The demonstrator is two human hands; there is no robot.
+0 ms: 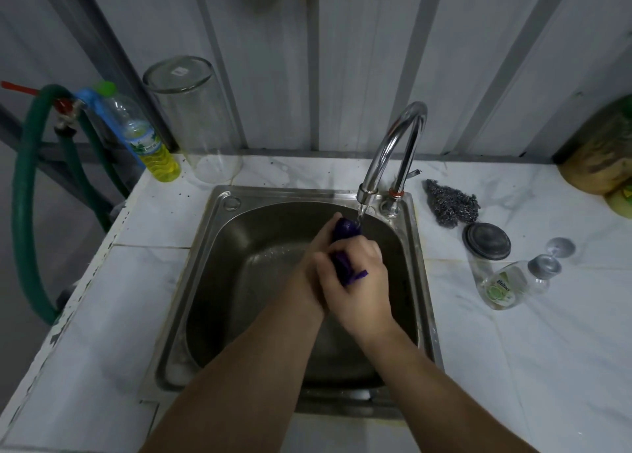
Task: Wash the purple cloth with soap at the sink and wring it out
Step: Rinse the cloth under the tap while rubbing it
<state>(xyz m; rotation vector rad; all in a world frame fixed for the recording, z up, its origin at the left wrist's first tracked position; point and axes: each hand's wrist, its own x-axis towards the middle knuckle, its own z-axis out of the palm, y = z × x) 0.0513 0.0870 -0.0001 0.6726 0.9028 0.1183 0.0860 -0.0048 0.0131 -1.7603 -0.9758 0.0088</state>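
The purple cloth (344, 229) is bunched into a tight roll over the steel sink (219, 247). Both hands grip it. My right hand (355, 281) wraps the lower part, with a purple corner sticking out near the thumb. My left hand (318, 254) lies mostly behind the right, holding the same roll. The cloth's top end sits under the chrome tap (393, 151), where a thin stream of water runs onto it. A clear soap bottle (509, 281) lies on its side on the counter to the right.
Right of the sink are a steel wool pad (451, 204) and a round dark lid (486, 241). At back left stand a tall upturned glass (195, 117) and a bottle of yellow liquid (147, 141). A green hose (25, 196) hangs off the left edge.
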